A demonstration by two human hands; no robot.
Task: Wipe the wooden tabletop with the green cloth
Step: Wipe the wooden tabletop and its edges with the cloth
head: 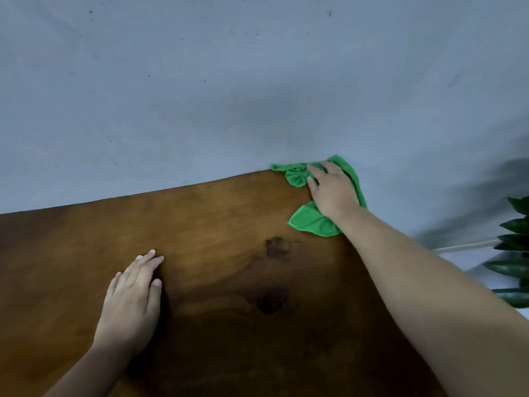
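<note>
A dark brown wooden tabletop (217, 224) with knots in its grain fills the lower part of the view. At its far right corner lies a crumpled green cloth (312, 220), partly over the edge. My right hand (332, 190) presses flat on the cloth, fingers spread toward the far edge, and covers its middle. Nearer to me on the left, my left hand (131, 302) rests palm down on the bare wood, fingers together, holding nothing.
A grey-blue wall (200, 96) rises directly behind the table's far edge. Dark green plant leaves (515, 259) stand beyond the table's right side, with a pale strip (463, 247) along the floor near them.
</note>
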